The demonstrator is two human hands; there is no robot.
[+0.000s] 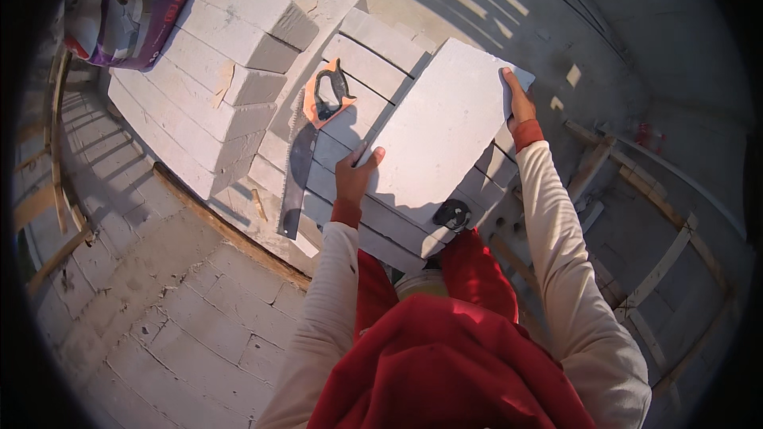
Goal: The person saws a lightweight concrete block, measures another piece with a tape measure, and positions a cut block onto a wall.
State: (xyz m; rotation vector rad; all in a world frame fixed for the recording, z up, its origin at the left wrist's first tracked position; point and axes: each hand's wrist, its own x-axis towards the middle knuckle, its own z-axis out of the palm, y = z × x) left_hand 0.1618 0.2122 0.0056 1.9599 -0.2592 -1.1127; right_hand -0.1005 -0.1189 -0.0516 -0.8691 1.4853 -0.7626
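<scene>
A large pale aerated concrete block point(439, 129) lies tilted across my view, above a stack of similar blocks. My left hand point(356, 179) grips its near left edge, the thumb on the top face. At its far right corner, my right hand point(519, 103) is closed round the edge with the thumb up on the face. The fingers under the block are hidden. Left of the block, a hand saw point(300, 155) with an orange and black handle rests on the blocks, blade toward me. A round black object, perhaps a tape measure point(453, 214), sits by the block's near corner.
More pale blocks point(230, 71) are stacked at the left, with a purple bag point(143, 16) at the far left. A wooden plank point(230, 226) edges the stack. Wooden frames point(660, 258) stand at the right. Below my legs, part of a bucket point(421, 282) shows.
</scene>
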